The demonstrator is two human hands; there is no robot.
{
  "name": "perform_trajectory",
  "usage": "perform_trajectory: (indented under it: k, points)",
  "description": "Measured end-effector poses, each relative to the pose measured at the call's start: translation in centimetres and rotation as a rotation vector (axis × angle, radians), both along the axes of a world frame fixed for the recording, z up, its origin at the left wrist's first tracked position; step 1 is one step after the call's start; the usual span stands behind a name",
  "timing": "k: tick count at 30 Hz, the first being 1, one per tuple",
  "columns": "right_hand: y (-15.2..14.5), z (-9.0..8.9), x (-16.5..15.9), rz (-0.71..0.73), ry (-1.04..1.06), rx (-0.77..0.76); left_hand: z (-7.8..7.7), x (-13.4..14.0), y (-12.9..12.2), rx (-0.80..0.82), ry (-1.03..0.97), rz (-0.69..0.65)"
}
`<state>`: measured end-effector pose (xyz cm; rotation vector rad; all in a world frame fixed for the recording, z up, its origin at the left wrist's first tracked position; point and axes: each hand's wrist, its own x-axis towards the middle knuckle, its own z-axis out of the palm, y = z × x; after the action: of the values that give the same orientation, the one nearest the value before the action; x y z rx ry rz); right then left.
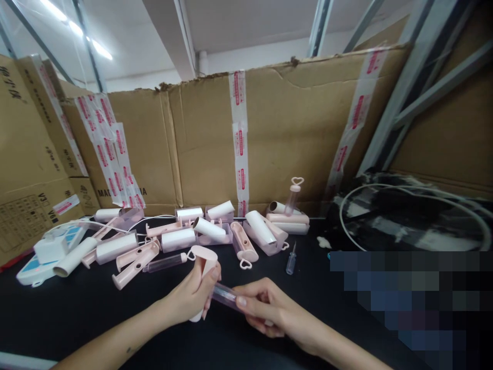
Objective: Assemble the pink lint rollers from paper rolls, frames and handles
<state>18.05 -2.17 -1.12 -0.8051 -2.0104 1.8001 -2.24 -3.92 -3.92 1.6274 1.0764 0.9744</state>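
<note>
My left hand (192, 293) is closed round a pale pink plastic lint-roller frame (204, 254), held upright near the table's front. From the right, my right hand (267, 308) grips a clear, pinkish tube handle (224, 295) between thumb and fingers. The handle's far end meets the frame at my left fingers, which hide whether the two are joined. Just behind my left hand lies another clear handle (165, 263) with a heart-shaped loop. Pink frame parts (135, 264) are beside it. A small screwdriver (291, 262) rests beyond my right hand.
White paper rolls (179, 239) and clear covers (227, 235) lie in a row at the back. One heart-topped handle (294, 198) stands upright there. A power strip (29, 272) sits left. Cardboard (300, 128) walls the back. White cable loops (418, 188) over a dark heap at right.
</note>
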Motion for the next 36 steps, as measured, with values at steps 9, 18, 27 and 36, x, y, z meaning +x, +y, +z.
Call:
perform_trajectory:
  k: [9, 18, 27, 36]
  points:
    - [3.7, 5.8, 8.1, -0.091, -0.222, 0.536, 5.8, -3.3, 4.7, 0.609, 0.621, 0.19]
    - [4.0, 3.2, 7.4, 0.04, -0.671, 0.704, 7.2, -0.1, 12.1, 0.759, 1.301, -0.061]
    - [5.5, 2.6, 9.6, -0.097, -0.621, 0.844, 6.7, -0.5, 11.4, 0.619, 1.35, 0.005]
    - [4.9, 5.0, 6.8, -0.323, -0.045, 1.239, 8.7, 0.4, 5.3, 0.681, 1.309, 0.02]
